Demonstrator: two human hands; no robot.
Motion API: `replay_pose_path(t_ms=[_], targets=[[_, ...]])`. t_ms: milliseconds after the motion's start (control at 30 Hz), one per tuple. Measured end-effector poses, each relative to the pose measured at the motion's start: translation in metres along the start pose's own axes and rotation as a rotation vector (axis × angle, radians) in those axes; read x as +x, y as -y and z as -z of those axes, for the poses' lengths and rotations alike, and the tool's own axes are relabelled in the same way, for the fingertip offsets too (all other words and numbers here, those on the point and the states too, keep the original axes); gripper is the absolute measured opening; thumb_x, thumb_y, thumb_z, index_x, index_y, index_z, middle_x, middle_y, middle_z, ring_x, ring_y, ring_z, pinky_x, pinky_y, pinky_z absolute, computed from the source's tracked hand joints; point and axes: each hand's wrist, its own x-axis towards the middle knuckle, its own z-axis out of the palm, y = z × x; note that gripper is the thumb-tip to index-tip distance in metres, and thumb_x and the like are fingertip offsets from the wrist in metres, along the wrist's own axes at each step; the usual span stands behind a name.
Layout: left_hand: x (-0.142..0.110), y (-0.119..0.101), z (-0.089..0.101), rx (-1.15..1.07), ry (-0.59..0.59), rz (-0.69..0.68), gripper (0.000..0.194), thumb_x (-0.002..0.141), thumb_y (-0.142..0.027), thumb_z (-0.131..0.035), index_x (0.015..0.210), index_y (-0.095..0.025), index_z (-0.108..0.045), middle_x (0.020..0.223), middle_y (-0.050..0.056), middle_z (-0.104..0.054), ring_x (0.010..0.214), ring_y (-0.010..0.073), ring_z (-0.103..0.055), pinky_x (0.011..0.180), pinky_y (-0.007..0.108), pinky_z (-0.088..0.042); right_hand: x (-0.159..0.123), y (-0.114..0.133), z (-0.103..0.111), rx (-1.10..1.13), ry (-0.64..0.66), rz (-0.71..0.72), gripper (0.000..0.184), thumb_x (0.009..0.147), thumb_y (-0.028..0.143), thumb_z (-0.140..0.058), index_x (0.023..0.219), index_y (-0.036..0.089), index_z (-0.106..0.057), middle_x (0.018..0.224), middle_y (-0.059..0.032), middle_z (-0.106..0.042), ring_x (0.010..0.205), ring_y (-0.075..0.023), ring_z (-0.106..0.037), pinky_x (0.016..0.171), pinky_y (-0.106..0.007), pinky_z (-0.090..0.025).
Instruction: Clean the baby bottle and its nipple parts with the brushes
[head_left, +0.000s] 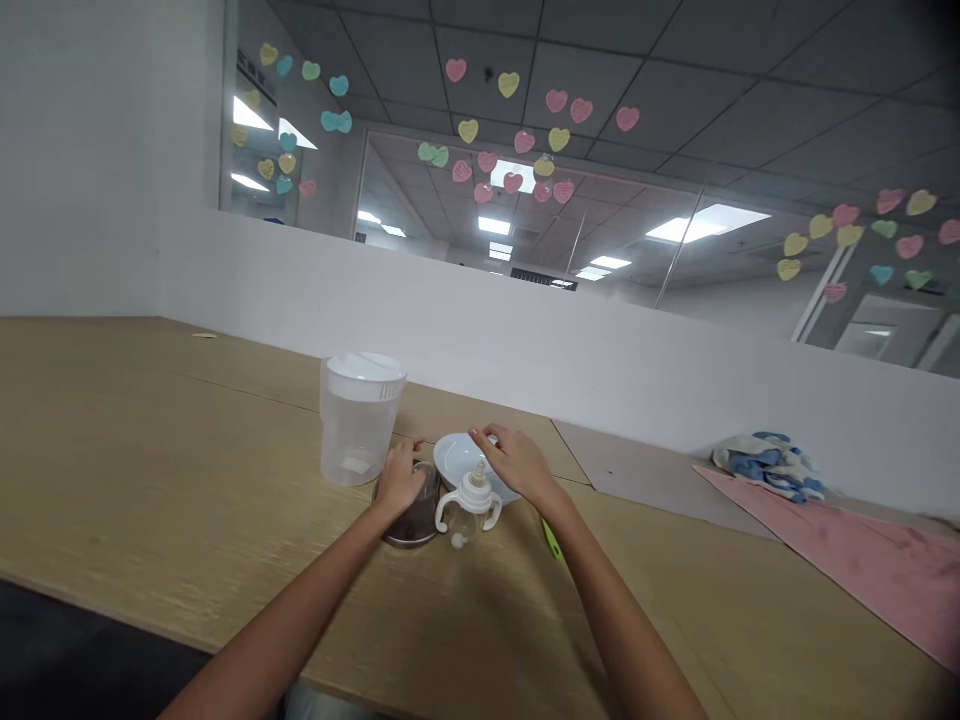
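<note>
- Two bare hands reach forward over a light oak-coloured wooden tabletop (pixel 150 450), both near the middle of the scene.
- The left hand (pixel 401 478) is curled down over the top of a round, dark see-through container with a steel base (pixel 412 530); the fingers wrap its upper edge, but whether they grip it firmly is impossible to tell.
- The right hand (pixel 517 465) is partly open, its fingers stretched forward with the tips at the far rim of a shallow pale-blue bowl (pixel 454 460); it shows no clear grip.
- A clear baby bottle with a white collar, a teat and two white looped handles (pixel 469 515) stands upright between the hands, just in front of the bowl and beside the round container.
- A clear plastic pitcher with a white lid (pixel 361 420) stands to the far left of the left hand, just beside the round container.
- A bright green strip (pixel 551 540) shows just under the right wrist, mostly hidden.
- Further right lie a flat grey sheet (pixel 645 470), a pink mat (pixel 855 560) and a crumpled blue-and-white cloth (pixel 769 467).
- Along the far edge runs a low white partition wall (pixel 450 320), with pastel heart-shaped paper notes (pixel 510 130) on the glass above it.
</note>
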Motion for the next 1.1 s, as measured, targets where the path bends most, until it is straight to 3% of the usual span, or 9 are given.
replay_pose_path(t_ms=[133,267,367,467,567,733,900,1100], targets=[[-0.004,0.007,-0.002,0.082,0.05,0.018,0.05,0.058,-0.006,-0.059,0.107,-0.013,-0.05,0.101,0.011,-0.061,0.098,0.0257,-0.057,0.089,0.041,-0.044,0.002,-0.001,0.003,0.033,-0.034,0.007,0.051,0.09,0.054,-0.028,0.093,0.02,-0.064,0.084,-0.0071,-0.068,0.082,-0.0192,-0.06,0.065,-0.025,-0.035],[-0.002,-0.007,0.008,0.131,-0.023,-0.012,0.048,0.071,-0.012,-0.055,0.117,-0.01,-0.042,0.109,0.016,-0.055,0.107,0.0275,-0.052,0.093,0.044,-0.039,0.003,-0.002,0.003,0.081,-0.099,-0.032,0.042,0.089,0.05,-0.036,0.094,0.019,-0.063,0.078,-0.0051,-0.067,0.074,-0.0175,-0.06,0.065,-0.026,-0.037],[-0.002,-0.025,0.014,0.102,-0.233,-0.176,0.047,0.084,-0.025,-0.047,0.127,-0.014,-0.032,0.117,0.015,-0.048,0.112,0.0253,-0.047,0.097,0.044,-0.037,0.001,0.0,0.0,0.201,-0.162,0.059,0.036,0.081,0.041,-0.052,0.109,0.019,-0.057,0.091,-0.0054,-0.066,0.082,-0.0174,-0.06,0.074,-0.029,-0.041],[-0.01,-0.038,0.012,0.038,-0.379,-0.438,0.046,0.086,-0.032,-0.048,0.127,-0.019,-0.031,0.117,0.012,-0.049,0.108,0.0228,-0.05,0.096,0.041,-0.04,-0.003,0.005,-0.003,0.305,-0.134,0.308,0.054,0.075,0.031,-0.059,0.127,0.023,-0.045,0.121,-0.0075,-0.056,0.108,-0.019,-0.052,0.09,-0.033,-0.039],[-0.021,-0.042,0.007,-0.013,-0.318,-0.566,0.048,0.087,-0.031,-0.048,0.129,-0.023,-0.027,0.12,0.011,-0.05,0.107,0.0214,-0.052,0.094,0.04,-0.042,-0.007,0.007,-0.001,0.328,-0.079,0.439,0.054,0.075,0.026,-0.058,0.127,0.025,-0.043,0.126,-0.0055,-0.053,0.114,-0.0188,-0.049,0.093,-0.033,-0.037],[-0.031,-0.04,0.0,-0.149,-0.122,-0.6,0.067,0.085,-0.035,-0.047,0.138,-0.02,-0.01,0.133,0.016,-0.038,0.116,0.0241,-0.047,0.099,0.043,-0.039,-0.009,-0.004,0.006,0.276,-0.035,0.178,0.054,0.065,0.039,-0.068,0.112,0.021,-0.048,0.096,-0.0038,-0.062,0.084,-0.0194,-0.057,0.071,-0.03,-0.042],[-0.038,-0.041,-0.009,0.062,0.081,-0.525,0.096,0.071,-0.051,-0.062,0.141,-0.02,-0.004,0.127,0.016,-0.048,0.114,0.03,-0.048,0.095,0.046,-0.039,-0.012,-0.009,0.0,0.203,0.164,0.122,0.053,0.058,0.039,-0.073,0.103,0.02,-0.052,0.088,-0.0023,-0.061,0.075,-0.0173,-0.056,0.064,-0.025,-0.038],[-0.042,-0.047,-0.011,0.134,0.222,-0.479,0.083,0.076,-0.047,-0.058,0.141,-0.019,-0.016,0.115,0.014,-0.059,0.104,0.0283,-0.055,0.089,0.042,-0.041,-0.029,-0.018,-0.017,0.259,0.166,0.011,0.053,0.065,0.037,-0.069,0.112,0.021,-0.05,0.087,-0.0022,-0.063,0.079,-0.0185,-0.057,0.067,-0.027,-0.04]])
